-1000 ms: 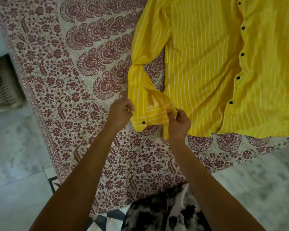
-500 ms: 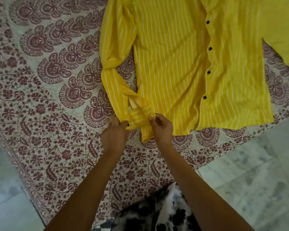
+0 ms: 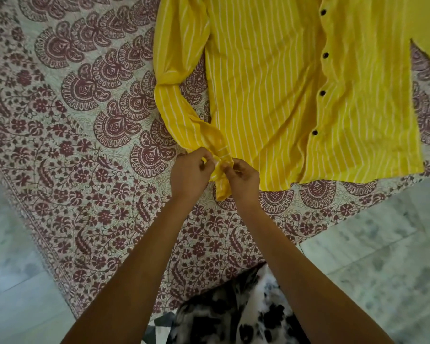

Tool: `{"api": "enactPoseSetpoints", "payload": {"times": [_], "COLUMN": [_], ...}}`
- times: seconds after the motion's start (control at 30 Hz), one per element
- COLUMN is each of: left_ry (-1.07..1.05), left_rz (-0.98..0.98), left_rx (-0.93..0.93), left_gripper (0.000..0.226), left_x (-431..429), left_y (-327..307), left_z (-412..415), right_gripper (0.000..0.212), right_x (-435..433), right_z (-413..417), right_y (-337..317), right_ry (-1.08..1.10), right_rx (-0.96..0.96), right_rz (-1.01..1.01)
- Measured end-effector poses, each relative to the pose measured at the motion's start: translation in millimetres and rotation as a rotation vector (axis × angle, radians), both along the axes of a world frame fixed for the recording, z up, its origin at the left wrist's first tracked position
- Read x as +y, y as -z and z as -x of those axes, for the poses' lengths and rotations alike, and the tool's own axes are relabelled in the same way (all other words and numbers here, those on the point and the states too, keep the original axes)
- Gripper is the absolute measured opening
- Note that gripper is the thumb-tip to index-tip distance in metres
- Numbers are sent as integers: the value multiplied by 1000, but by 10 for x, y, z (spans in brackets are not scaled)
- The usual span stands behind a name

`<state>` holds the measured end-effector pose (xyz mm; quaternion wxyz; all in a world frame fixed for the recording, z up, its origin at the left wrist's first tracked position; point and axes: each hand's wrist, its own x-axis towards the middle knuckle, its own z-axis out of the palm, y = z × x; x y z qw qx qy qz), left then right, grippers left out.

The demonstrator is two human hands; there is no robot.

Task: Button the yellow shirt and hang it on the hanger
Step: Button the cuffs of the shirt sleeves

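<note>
Head view: both hands, left (image 3: 189,173) and right (image 3: 242,178), pinch the yellow shirt's cuff (image 3: 220,167).

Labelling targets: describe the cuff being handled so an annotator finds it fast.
Start at the yellow white-striped shirt spread on the maroon-patterned bedspread. Follow its bent sleeve down to the cuff pinched between left hand and right hand; its stripes run crosswise, unlike the sleeve's.

Both my forearms (image 3: 144,256) are bare; I wear a loose garment (image 3: 233,316) blotched in black and white.
</note>
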<state>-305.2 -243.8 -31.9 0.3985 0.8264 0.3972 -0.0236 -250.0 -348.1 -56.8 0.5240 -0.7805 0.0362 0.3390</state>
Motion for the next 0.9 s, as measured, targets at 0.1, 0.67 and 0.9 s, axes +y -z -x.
{"api": "enactPoseSetpoints", "payload": {"times": [0.1, 0.67, 0.9], "left_ry": [44, 174, 153], "left_rz": [-143, -224, -196], "left_rx": [50, -31, -94], "left_gripper": [10, 25, 32], "left_x": [-20, 10, 54], "left_y": [-2, -2, 24], "left_z": [-26, -1, 30], "right_gripper": [21, 12, 12], "right_x": [24, 138, 154], "right_z": [-26, 20, -32], "right_y": [-63, -78, -103], "right_ry": [54, -17, -95], "right_rx": [94, -131, -87], "right_rz": [-74, 55, -27]}}
